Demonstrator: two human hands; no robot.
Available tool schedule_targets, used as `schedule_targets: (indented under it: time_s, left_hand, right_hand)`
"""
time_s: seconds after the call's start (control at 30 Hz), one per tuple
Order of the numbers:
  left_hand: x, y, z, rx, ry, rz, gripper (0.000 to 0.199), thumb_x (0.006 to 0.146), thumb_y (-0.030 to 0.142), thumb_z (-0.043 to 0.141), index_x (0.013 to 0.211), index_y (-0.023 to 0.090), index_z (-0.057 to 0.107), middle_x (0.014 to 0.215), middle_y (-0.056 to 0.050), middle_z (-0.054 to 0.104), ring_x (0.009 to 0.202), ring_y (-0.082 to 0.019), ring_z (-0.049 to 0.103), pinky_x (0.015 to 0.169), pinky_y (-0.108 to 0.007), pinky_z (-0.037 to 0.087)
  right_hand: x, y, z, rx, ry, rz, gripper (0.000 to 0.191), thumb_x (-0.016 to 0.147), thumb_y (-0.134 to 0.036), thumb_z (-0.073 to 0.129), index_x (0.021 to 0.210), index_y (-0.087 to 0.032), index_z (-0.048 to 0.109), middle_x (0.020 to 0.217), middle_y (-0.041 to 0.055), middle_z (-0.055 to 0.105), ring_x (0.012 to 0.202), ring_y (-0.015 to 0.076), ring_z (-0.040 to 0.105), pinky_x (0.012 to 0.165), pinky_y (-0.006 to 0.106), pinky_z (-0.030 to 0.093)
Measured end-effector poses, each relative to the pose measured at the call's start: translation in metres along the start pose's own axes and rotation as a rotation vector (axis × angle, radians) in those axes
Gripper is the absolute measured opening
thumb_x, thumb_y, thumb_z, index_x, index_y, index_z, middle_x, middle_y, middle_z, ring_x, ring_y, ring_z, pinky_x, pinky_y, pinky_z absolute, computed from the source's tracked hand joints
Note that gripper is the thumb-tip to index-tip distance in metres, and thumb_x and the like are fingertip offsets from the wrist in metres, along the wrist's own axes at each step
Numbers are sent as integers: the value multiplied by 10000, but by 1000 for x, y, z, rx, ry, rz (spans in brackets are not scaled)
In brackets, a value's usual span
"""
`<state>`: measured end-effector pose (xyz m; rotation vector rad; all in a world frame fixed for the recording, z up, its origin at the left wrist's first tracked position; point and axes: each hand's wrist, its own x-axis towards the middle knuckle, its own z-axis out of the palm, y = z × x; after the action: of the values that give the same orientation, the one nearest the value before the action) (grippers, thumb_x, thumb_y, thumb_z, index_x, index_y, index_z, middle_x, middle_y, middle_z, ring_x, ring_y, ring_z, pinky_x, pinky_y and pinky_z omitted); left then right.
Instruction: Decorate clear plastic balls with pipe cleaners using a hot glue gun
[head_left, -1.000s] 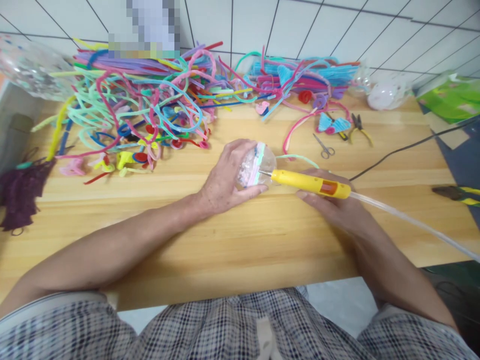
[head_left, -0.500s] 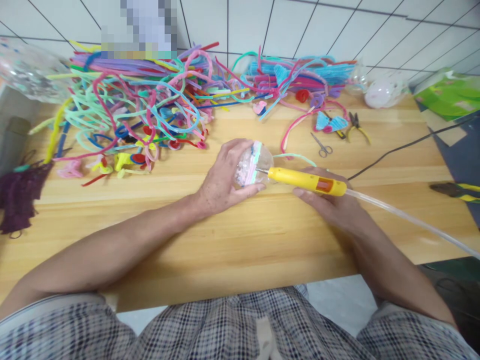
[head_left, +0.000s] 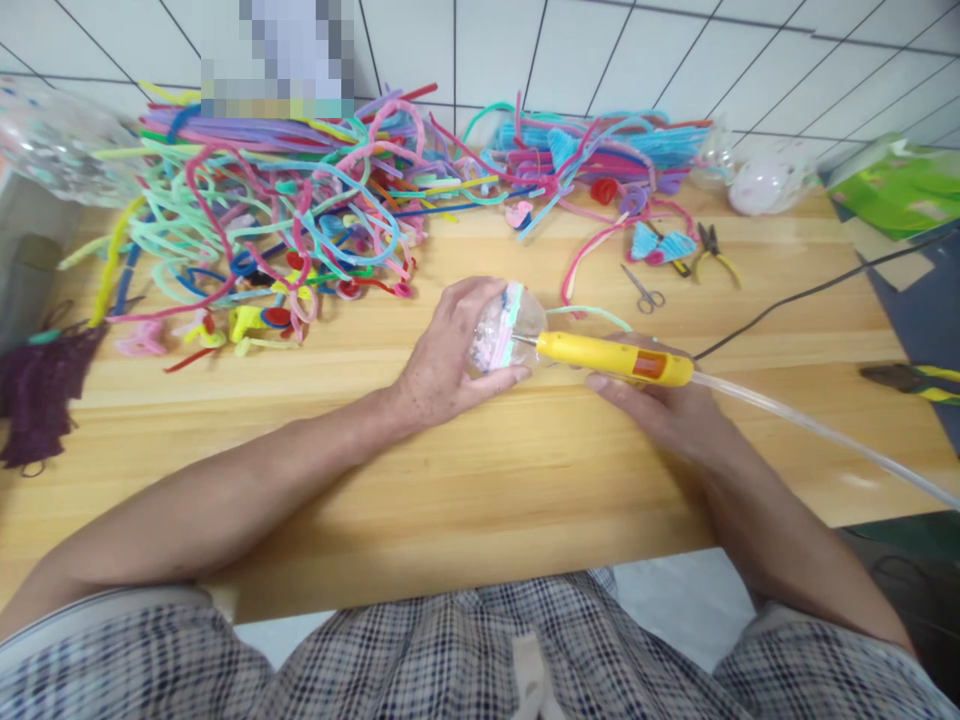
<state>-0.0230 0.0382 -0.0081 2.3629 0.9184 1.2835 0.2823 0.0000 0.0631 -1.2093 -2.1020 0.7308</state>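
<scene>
My left hand (head_left: 442,360) is wrapped round the left side of a clear plastic ball (head_left: 531,318). Bands of mint and lilac pipe cleaner (head_left: 510,318) cross the ball, with glittery bits beside them. My right hand (head_left: 660,400) grips a yellow hot glue gun (head_left: 600,355) from below, its fingers partly hidden under the body. The gun's metal nozzle (head_left: 525,340) points left, at or very near the pipe cleaner band; contact is unclear. A long translucent glue stick (head_left: 825,440) runs out of its back end. A mint pipe cleaner (head_left: 592,314) lies behind the gun.
Tangled pipe cleaners (head_left: 277,200) fill the back left, with a blue and pink bundle (head_left: 600,150) farther right. Small scissors (head_left: 643,292) and pliers (head_left: 715,260) lie beyond the gun. A black cord (head_left: 787,298) crosses the right side. Purple tassels (head_left: 45,395) lie far left.
Almost nothing differs. Both hands, the ball and the glue gun hold nearly the same position, with at most a very slight shift of the gun.
</scene>
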Motion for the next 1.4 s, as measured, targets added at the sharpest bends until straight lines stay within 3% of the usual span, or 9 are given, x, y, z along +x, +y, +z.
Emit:
schedule_targets:
  time_s: [0.2,0.57,0.7,0.8,1.17,1.4]
  left_hand:
    - [0,0,1,-5,11,3,875,1035,595,793,1727,296,351,1625,-185,581,1532,-399,578,1298,-650,508]
    - [-1,0,-1,37,-38,-23,947,1006,594,825,1734,309,291,1644,-187,573,1551,-414,568,1297,-673,505]
    - [-1,-1,-1,26,-15,-2,904,1028,613,796,1727,300,317,1631,-190,574,1540,-410,573,1290,-667,510]
    - [-1,-1,-1,28,-25,-14,915,1021,616,803,1729,306,312,1637,-185,574,1543,-409,570,1297,-672,502]
    - [-1,-1,0,23,-7,5,897,1034,630,779,1730,292,325,1620,-191,577,1528,-406,574,1285,-663,508]
    - [0,-1,-1,30,-16,11,895,1038,633,771,1726,287,315,1624,-195,574,1533,-399,578,1282,-656,519]
  right_hand:
    - [-1,-4,-1,7,-16,76,149,1064,-442,745,1039,-303,790,1072,51,817,970,290,793,870,463,673]
    - [-3,-3,2,118,-31,214,248,1044,-550,784,1058,-315,862,1121,67,844,1027,319,814,936,510,700]
    - [-2,1,2,220,-68,266,312,1021,-604,806,1127,-321,887,1210,59,878,1153,326,833,1063,532,701]
    - [-1,3,2,267,-79,280,327,1012,-608,818,1137,-316,899,1268,62,885,1208,326,834,1102,532,699]
    - [1,1,2,300,-77,312,392,980,-651,835,1125,-293,904,1204,69,901,1133,321,850,1033,512,719]
    - [-1,1,2,269,-87,284,379,997,-654,817,1140,-313,902,1245,57,896,1181,313,838,1092,516,699]
